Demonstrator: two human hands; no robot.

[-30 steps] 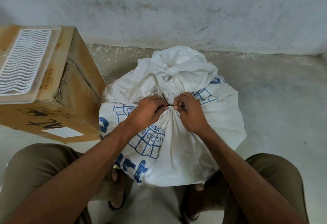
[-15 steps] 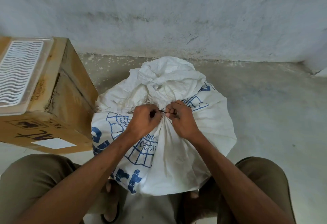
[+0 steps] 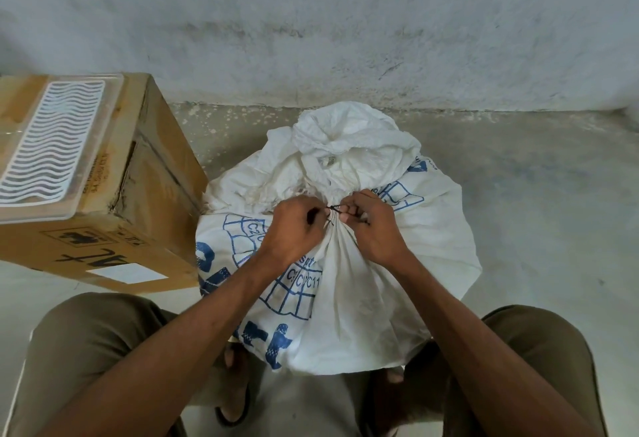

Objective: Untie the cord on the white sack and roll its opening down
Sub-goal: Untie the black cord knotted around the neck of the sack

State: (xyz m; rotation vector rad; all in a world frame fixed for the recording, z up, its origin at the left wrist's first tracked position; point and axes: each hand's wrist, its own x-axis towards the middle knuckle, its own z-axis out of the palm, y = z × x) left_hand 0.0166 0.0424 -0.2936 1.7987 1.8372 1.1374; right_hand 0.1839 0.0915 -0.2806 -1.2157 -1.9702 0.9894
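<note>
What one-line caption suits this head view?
Both hands, left hand and right hand, pinch the dark cord cinching the white sack.

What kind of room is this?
Probably a storeroom or a plain back room. There's a bare floor, a stained, rough wall, a cardboard box and a tied sack sitting on the floor.

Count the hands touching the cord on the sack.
2. The left hand pinches the dark cord from the left of the white sack's gathered neck; the right hand pinches it from the right.
</note>
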